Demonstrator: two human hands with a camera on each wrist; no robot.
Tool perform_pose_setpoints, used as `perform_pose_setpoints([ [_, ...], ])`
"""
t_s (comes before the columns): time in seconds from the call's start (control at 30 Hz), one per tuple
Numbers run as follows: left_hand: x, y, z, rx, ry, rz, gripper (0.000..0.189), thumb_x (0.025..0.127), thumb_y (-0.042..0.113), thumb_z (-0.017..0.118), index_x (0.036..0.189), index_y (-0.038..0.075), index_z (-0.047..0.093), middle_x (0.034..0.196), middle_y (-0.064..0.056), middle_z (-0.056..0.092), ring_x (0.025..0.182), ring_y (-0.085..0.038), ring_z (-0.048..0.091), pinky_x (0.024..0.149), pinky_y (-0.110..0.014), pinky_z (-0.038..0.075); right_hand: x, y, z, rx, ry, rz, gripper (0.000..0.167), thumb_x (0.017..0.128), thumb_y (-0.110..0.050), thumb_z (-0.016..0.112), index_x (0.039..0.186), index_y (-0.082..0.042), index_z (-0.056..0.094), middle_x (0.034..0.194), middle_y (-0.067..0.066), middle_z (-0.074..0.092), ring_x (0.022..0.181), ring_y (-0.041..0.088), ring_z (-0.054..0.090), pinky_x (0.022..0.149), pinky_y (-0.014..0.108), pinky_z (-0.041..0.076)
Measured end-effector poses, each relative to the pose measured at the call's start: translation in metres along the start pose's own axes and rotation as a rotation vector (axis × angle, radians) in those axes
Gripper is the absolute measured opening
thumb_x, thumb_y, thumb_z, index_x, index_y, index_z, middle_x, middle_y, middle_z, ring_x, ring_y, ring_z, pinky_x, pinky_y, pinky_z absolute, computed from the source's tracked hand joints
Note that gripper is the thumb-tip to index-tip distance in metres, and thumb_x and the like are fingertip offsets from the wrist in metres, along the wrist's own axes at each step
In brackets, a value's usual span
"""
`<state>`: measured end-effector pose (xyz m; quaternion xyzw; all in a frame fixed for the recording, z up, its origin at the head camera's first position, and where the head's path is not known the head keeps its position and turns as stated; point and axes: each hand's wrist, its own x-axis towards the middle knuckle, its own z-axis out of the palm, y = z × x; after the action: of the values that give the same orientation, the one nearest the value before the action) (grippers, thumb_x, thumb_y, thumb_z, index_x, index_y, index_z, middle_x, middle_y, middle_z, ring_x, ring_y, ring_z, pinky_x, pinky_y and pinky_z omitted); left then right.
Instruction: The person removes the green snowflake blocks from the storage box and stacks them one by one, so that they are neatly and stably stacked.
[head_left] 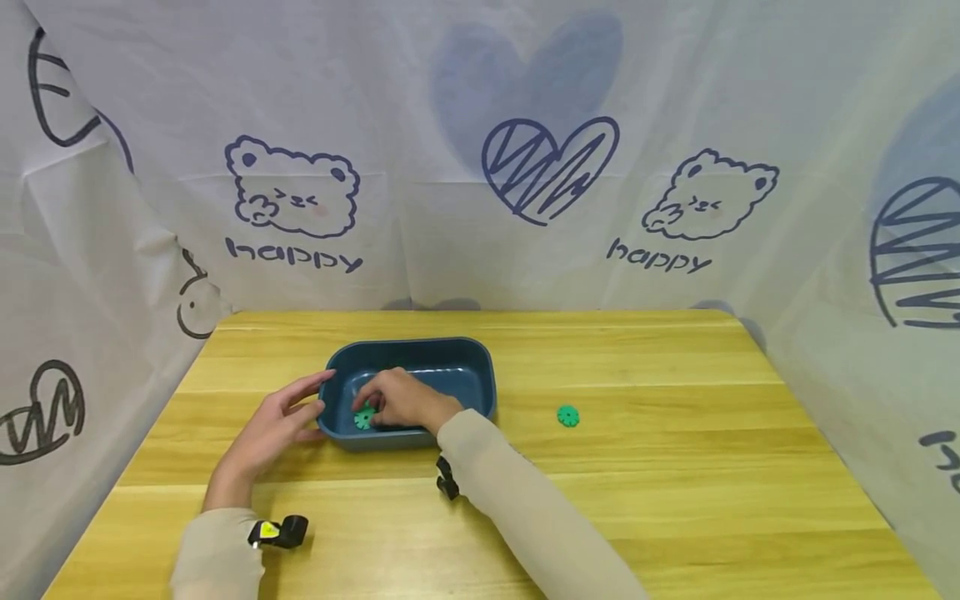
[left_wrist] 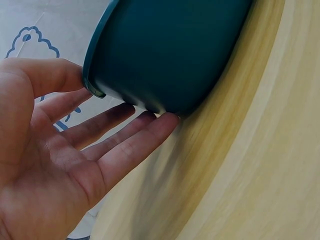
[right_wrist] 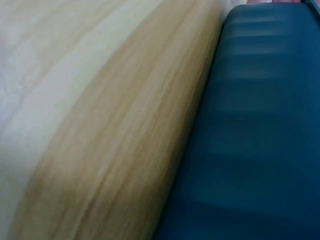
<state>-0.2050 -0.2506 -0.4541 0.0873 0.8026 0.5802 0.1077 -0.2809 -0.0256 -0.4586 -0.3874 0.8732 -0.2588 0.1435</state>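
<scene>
A dark blue-green rectangular plastic bin (head_left: 457, 379) stands on the wooden table. My left hand (head_left: 270, 429) is at its left end, fingers spread and mostly straight. In the left wrist view, the left fingertips (left_wrist: 167, 121) lie against the outside wall below the rim, with the thumb near the rim. My right hand (head_left: 405, 400) reaches over the near rim into the bin. Its bent fingers and thumb pinch a small green notched disc (head_left: 364, 418), low in the bin's left part. The right wrist view shows only the bin's outer wall (right_wrist: 250, 135), not the right fingers' hold.
A second green notched disc (head_left: 568, 416) lies flat on the table (head_left: 675, 467), to the right of the bin. White cloth (head_left: 420, 225) with printed bears and hearts hangs behind the table and along both sides.
</scene>
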Motion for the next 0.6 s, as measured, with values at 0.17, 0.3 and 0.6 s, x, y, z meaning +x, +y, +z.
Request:
perform_pose_setpoints([
  [0.17, -0.0002, -0.0004, -0.0012, -0.014, -0.002, 0.006, 0.054, 0.11, 0.018, 0.048, 0.161, 0.006, 0.034, 0.167, -0.029, 0.024, 0.14, -0.055, 0.045, 0.092, -0.039, 0.063, -0.0004, 0.0017, -0.0014, 0.036, -0.028, 0.031, 0.026, 0.09, -0.01, 0.08, 0.115, -0.013, 0.079, 0.103, 0.002, 0.077, 0.086, 0.006, 0.063, 0.079, 0.013, 0.054],
  [0.3, -0.0002, -0.0019, -0.0013, -0.017, -0.001, 0.008, 0.054, 0.11, 0.017, 0.047, 0.16, 0.005, 0.033, 0.166, -0.029, 0.024, 0.14, -0.055, 0.044, 0.092, -0.039, 0.063, -0.001, 0.0013, -0.0026, 0.035, -0.05, 0.039, 0.024, 0.09, -0.011, 0.08, 0.114, -0.012, 0.079, 0.102, 0.001, 0.077, 0.087, 0.005, 0.064, 0.079, 0.013, 0.055],
  [0.6, -0.0009, -0.0077, -0.0018, -0.013, 0.004, 0.017, 0.054, 0.11, 0.019, 0.048, 0.161, 0.008, 0.034, 0.168, -0.027, 0.024, 0.143, -0.053, 0.043, 0.093, -0.041, 0.063, -0.0012, 0.0004, 0.0008, 0.044, -0.042, 0.021, 0.021, 0.089, -0.007, 0.08, 0.11, -0.009, 0.076, 0.101, 0.003, 0.075, 0.087, 0.007, 0.062, 0.078, 0.012, 0.053],
])
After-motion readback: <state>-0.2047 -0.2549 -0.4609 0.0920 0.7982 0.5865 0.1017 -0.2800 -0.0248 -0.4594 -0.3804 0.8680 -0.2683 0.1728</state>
